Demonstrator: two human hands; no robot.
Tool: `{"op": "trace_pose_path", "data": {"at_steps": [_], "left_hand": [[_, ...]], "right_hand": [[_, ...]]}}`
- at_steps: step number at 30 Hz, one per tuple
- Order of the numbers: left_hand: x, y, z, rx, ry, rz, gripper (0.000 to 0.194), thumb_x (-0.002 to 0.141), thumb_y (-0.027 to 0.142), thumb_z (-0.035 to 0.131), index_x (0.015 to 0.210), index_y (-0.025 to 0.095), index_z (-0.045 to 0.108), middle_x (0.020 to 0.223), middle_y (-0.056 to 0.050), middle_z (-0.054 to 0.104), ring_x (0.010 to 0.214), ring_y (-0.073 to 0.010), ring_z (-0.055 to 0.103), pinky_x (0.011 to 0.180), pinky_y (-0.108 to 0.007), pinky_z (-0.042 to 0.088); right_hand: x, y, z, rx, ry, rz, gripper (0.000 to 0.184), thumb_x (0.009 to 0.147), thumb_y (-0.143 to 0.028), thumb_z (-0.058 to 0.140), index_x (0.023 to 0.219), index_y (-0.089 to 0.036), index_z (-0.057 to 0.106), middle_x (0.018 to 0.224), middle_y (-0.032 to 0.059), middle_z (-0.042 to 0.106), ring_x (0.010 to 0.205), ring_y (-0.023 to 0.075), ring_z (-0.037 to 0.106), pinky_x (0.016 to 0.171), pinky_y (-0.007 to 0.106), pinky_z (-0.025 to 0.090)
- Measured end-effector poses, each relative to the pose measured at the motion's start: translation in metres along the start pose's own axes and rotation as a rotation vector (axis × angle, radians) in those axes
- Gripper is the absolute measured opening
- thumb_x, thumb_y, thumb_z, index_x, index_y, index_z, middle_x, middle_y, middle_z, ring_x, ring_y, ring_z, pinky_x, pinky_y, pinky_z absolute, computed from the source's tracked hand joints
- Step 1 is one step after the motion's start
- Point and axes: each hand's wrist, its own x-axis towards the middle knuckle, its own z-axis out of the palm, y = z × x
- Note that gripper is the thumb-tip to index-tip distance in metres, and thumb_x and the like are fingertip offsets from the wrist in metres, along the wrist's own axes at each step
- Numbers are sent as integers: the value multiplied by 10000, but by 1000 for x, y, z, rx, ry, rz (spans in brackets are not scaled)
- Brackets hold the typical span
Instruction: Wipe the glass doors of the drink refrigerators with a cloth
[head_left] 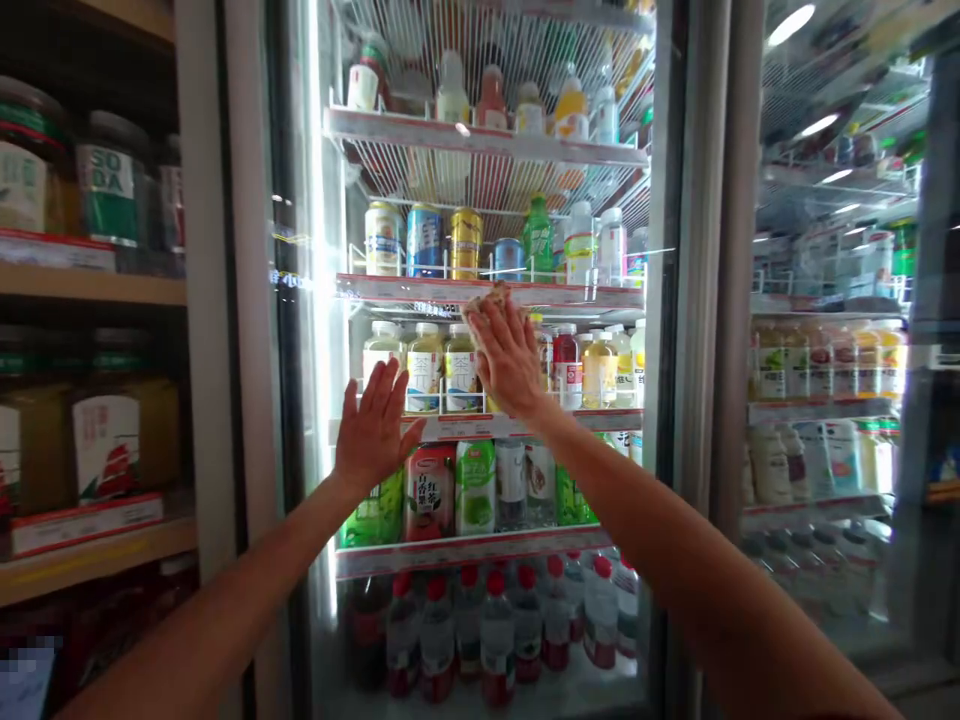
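My right hand (512,365) lies flat over a crumpled, light brownish cloth (491,296), which it presses against the glass door (480,480) of a lit drinks fridge. Only the cloth's upper edge shows beyond the fingertips; my palm and fingers cover the rest. To the left and slightly lower, my left hand (373,428) is open, fingers stretched upward and thumb out, and appears to rest on the same glass. Behind the glass, tea bottles (425,368) stand between the two hands.
Shelves of cans (425,240) and bottles fill the fridge, with red-capped bottles (497,640) at the bottom. A metal door frame (697,300) borders the right side, with another glass-fronted fridge (825,410) beyond. On the left, wooden shelves (90,285) hold large jars (112,180).
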Motion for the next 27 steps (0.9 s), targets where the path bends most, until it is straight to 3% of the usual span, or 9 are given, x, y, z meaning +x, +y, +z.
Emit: {"op": "trace_pose_path", "data": {"at_steps": [3, 6, 8, 11, 15, 18, 20, 24, 27], "left_hand": [[0, 0, 0, -8, -6, -1, 731, 844, 419, 448, 1429, 208, 66, 1464, -118, 225, 1361, -245, 187, 1111, -477, 108], [0, 2, -1, 3, -5, -2, 743, 839, 401, 456, 1430, 193, 57, 1462, -127, 224, 1361, -247, 184, 1113, -475, 101], [0, 3, -1, 9, -5, -8, 747, 838, 394, 459, 1431, 188, 55, 1461, -127, 227, 1362, -246, 183, 1115, -471, 97], [0, 4, -1, 12, -4, -14, 738, 841, 404, 451, 1430, 180, 67, 1459, -130, 232, 1361, -248, 185, 1114, -471, 96], [0, 2, 0, 20, -14, -6, 713, 850, 421, 426, 1427, 169, 92, 1460, -132, 227, 1361, -246, 183, 1109, -473, 107], [-1, 0, 0, 28, -24, -7, 710, 849, 415, 427, 1427, 173, 93, 1462, -130, 222, 1363, -244, 176, 1108, -474, 110], [-2, 0, 1, 27, -32, -9, 721, 846, 413, 434, 1429, 178, 80, 1465, -127, 212, 1365, -246, 172, 1107, -477, 109], [-1, 2, 1, 20, -25, -14, 737, 844, 416, 437, 1430, 187, 52, 1471, -117, 199, 1364, -247, 180, 1109, -478, 100], [-1, 2, 0, 17, -19, -15, 738, 843, 415, 441, 1430, 180, 60, 1470, -121, 199, 1364, -248, 177, 1112, -473, 95]], "right_hand": [[-18, 40, -13, -28, 24, 85, 528, 858, -255, 321, 1383, -290, 275, 1475, 0, 246, 1382, 199, 129, 1112, 475, 161], [-36, 117, -30, -103, 260, 497, 522, 847, -277, 317, 1367, -226, 313, 1448, 72, 292, 1353, 251, 214, 1057, 553, 224], [-38, 147, -32, -114, 372, 658, 558, 839, -265, 300, 1381, -136, 271, 1443, 150, 266, 1340, 320, 212, 1001, 640, 224], [-25, 119, -19, -91, 365, 583, 556, 845, -265, 304, 1394, -184, 257, 1457, 103, 255, 1352, 305, 186, 1039, 610, 199], [-5, 14, -2, -34, 42, 0, 553, 851, -238, 339, 1396, -272, 256, 1469, -12, 254, 1384, 214, 104, 1123, 471, 159], [-5, -5, -7, -4, -110, -237, 546, 848, -229, 367, 1381, -315, 281, 1467, -51, 263, 1385, 173, 106, 1138, 426, 131], [-11, 27, -17, -12, -53, -75, 546, 855, -236, 350, 1387, -316, 259, 1473, -32, 251, 1383, 192, 123, 1122, 486, 131], [-17, 104, -29, -38, 269, 545, 569, 836, -252, 341, 1397, -193, 262, 1483, 97, 197, 1371, 305, 130, 1044, 629, 160], [-18, 87, -21, -18, 265, 535, 581, 834, -237, 337, 1402, -152, 251, 1486, 112, 178, 1378, 299, 102, 1071, 592, 161]]}}
